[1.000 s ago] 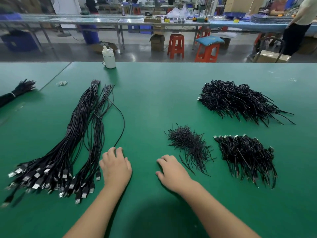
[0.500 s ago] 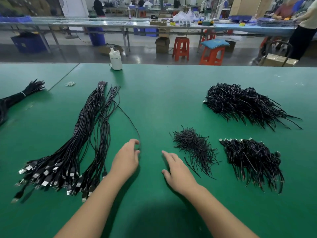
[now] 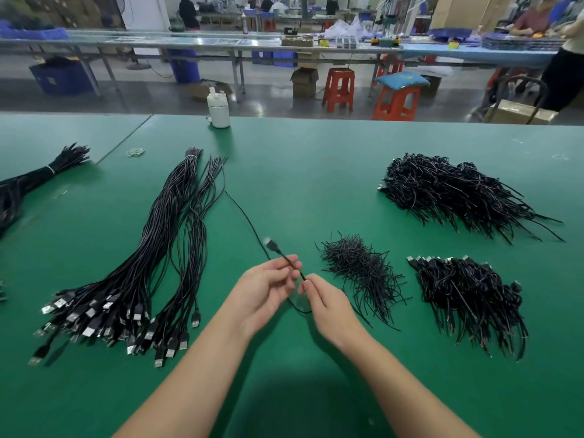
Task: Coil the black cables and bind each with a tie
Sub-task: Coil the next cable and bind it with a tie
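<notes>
Green bench [image 3: 284, 172]: left hand [image 3: 264, 289] and right hand [image 3: 328, 303] pinch one thin, limp, light cable [image 3: 286, 257] just behind its plug.

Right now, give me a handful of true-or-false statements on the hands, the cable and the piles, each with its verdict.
1. Both hands pinch one black cable above the green table. True.
2. The left hand rests flat on the table. False: it holds the cable near its plug.
3. The pile of ties lies right of the right hand. True.
4. The white bottle lies tipped over. False: it stands upright at the far edge.
5. The straight cables lie to the right. False: left.
</notes>
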